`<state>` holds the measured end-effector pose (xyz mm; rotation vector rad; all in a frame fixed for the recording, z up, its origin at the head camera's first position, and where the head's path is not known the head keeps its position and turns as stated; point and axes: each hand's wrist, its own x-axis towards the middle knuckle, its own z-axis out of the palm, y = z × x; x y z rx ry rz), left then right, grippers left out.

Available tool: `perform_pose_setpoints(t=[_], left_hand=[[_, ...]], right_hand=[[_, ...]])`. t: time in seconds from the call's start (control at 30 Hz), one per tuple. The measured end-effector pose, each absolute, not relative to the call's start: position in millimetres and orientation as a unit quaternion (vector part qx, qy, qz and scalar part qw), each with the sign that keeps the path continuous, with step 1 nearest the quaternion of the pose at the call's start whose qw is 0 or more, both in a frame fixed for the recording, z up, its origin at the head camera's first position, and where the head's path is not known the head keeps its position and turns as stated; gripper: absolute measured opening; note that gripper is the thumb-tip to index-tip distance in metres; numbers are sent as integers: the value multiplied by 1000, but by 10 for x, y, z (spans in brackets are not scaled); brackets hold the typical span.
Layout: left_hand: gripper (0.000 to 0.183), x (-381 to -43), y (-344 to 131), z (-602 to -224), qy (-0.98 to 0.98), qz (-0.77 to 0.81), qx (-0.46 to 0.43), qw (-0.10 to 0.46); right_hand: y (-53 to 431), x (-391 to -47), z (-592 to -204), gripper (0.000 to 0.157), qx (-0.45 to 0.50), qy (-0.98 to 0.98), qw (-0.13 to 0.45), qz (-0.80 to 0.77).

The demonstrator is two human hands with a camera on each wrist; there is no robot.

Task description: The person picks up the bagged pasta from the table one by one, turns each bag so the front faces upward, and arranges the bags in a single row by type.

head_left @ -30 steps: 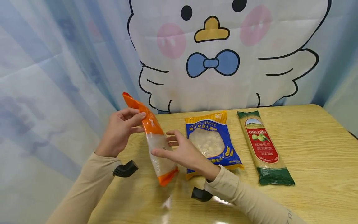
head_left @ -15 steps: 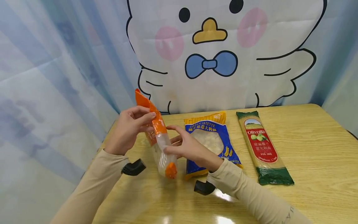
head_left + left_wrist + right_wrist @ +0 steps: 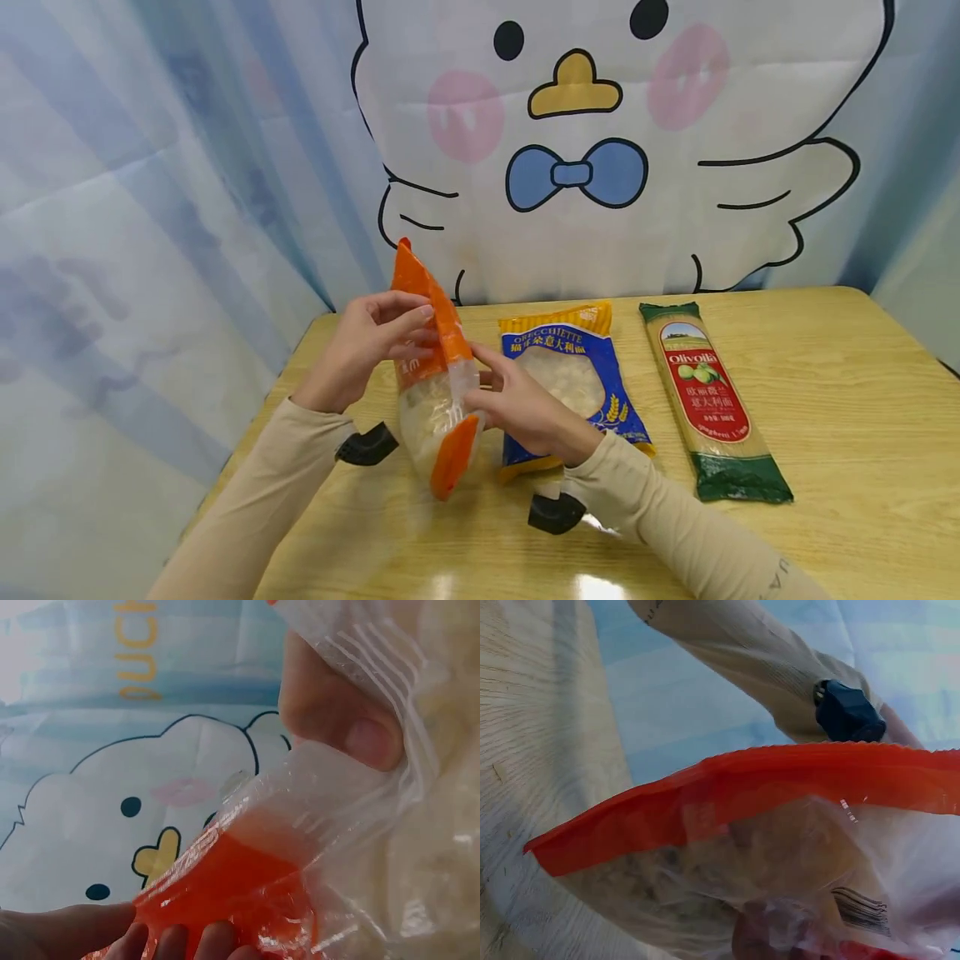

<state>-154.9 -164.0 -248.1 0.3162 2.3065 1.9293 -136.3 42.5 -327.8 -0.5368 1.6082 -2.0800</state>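
Observation:
A clear plastic bag [image 3: 423,417] with orange ends and pale contents is held up, tilted, over the left of the table. My left hand [image 3: 363,346] pinches its orange upper part between thumb and fingers. Lower down, my right hand [image 3: 528,408] grips the bag's right side edge. In the left wrist view, the right thumb [image 3: 337,720] presses into the clear film above the orange part [image 3: 240,881]. The right wrist view shows the bag's orange end strip [image 3: 667,817] and a barcode [image 3: 859,911]. What the pale contents are, I cannot tell.
Right beside the held bag lies a blue and yellow orecchiette bag [image 3: 573,375], partly behind my right hand. Farther right is a long green-ended spaghetti pack [image 3: 705,400]. A curtain [image 3: 585,242] with a cartoon figure hangs behind the wooden table [image 3: 847,417].
Both hands have moved the orange-ended bag to the right. It has turned from nearly edge-on, so more of its face and pale contents shows. The other two packs stay put.

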Motion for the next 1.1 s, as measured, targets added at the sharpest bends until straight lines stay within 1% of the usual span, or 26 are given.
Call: perform_pose_setpoints(t=[0.2, 0.3, 0.4, 0.5, 0.63, 0.73, 0.8, 0.87, 1.03, 1.1], left_hand=[[41, -1599, -1930, -2668, 774, 626, 93, 24], [46, -1673, -2093, -2800, 773, 627, 90, 27], [55, -1771, -2210, -2932, 753, 647, 86, 78], [58, -1868, -2276, -3086, 706, 686, 85, 154], [46, -1949, -2276, -3296, 603, 755, 102, 237], [38, -1965, -2234, -3395, 519, 805, 108, 265], [36, -1962, -2201, -3419, 484, 827, 105, 265], [35, -1956, -2170, -3421, 479, 837, 90, 248], [34, -1922, -2144, -3341, 526, 834, 48, 161], [36, -1897, -2146, -3284, 534, 834, 31, 132]], right_hand=[[490, -1395, -3300, 79, -219, 561, 213, -769], [525, -1405, -3295, 79, -226, 553, 209, -774], [545, -1406, -3295, 78, -232, 544, 208, -779], [546, -1408, -3306, 79, -245, 538, 211, -778], [542, -1409, -3332, 81, -258, 531, 213, -778], [545, -1412, -3342, 81, -259, 528, 216, -780], [550, -1418, -3337, 81, -246, 531, 216, -782], [561, -1424, -3329, 80, -222, 539, 216, -783], [579, -1452, -3325, 72, -141, 586, 210, -770], [574, -1466, -3336, 66, -114, 606, 202, -761]])
